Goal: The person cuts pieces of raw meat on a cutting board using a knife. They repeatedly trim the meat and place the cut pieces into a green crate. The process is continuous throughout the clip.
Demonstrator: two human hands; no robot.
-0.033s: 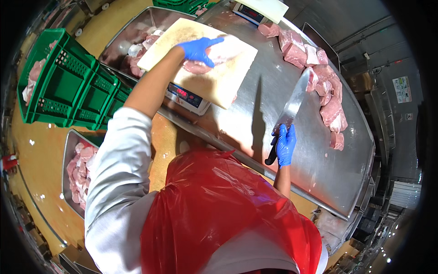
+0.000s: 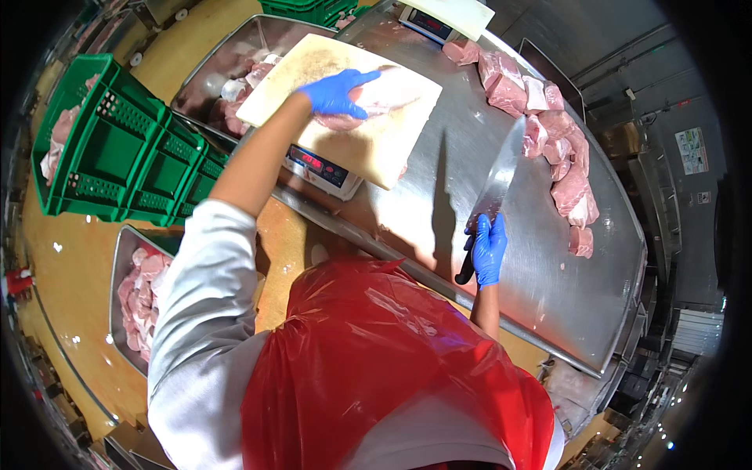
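Observation:
My left hand (image 2: 335,92), in a blue glove, lies with fingers spread on a piece of raw meat (image 2: 384,95), pale and fatty on top and pink at its near edge. Under the meat is a white cutting board (image 2: 294,66), set on top of a digital scale (image 2: 323,171) with a lit red display. My right hand (image 2: 489,251), also gloved in blue, is closed round the black handle of a large knife (image 2: 501,176). The broad blade points away from me over the metal table, its tip beside the cut meat pieces (image 2: 572,188).
The steel table (image 2: 540,290) carries a row of meat chunks along its far right side and a second scale (image 2: 427,25) at the back. At left are a metal bin (image 2: 196,86) of meat, stacked green crates (image 2: 117,145) and a metal tub (image 2: 119,313) of meat chunks.
My left hand has shifted slightly to the left on the meat. The lit reading on the scale differs. My right hand and the knife have hardly moved.

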